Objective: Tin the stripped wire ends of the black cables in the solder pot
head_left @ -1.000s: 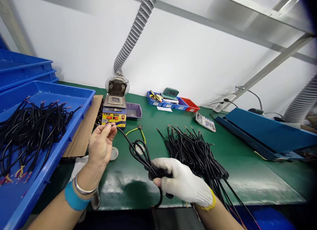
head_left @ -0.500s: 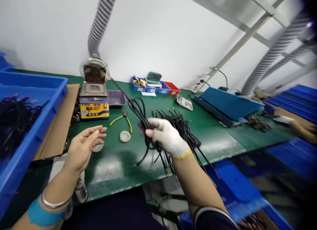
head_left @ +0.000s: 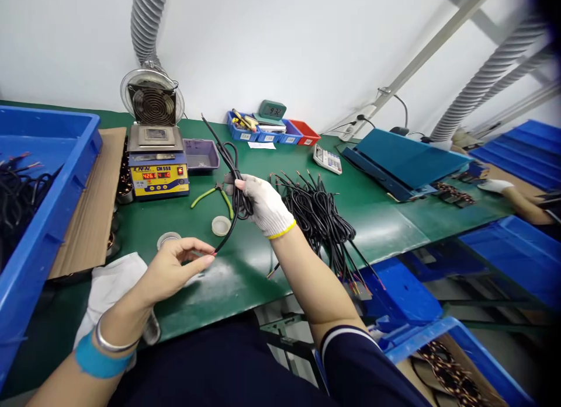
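Observation:
My right hand, in a white glove with a yellow cuff, is closed around a coiled black cable held above the bench. One end of the cable points up and away; the other curves down to my bare left hand. The left thumb and fingertips pinch that lower end, where a bit of red shows. Beneath and right of my right forearm lies a pile of black cables with stripped ends. Green-handled cutting pliers and a small round white dish lie beyond the held cable.
A yellow-and-blue solder pot unit with a fan stands at the back left. A blue crate holds more cables at left. A white glove lies by my left forearm. A calculator and a co-worker's gloved hand are at right.
My right hand has lifted the coiled cable away from the pile, leftward. My left hand has moved right and taken the cable's lower end. The view has shifted slightly.

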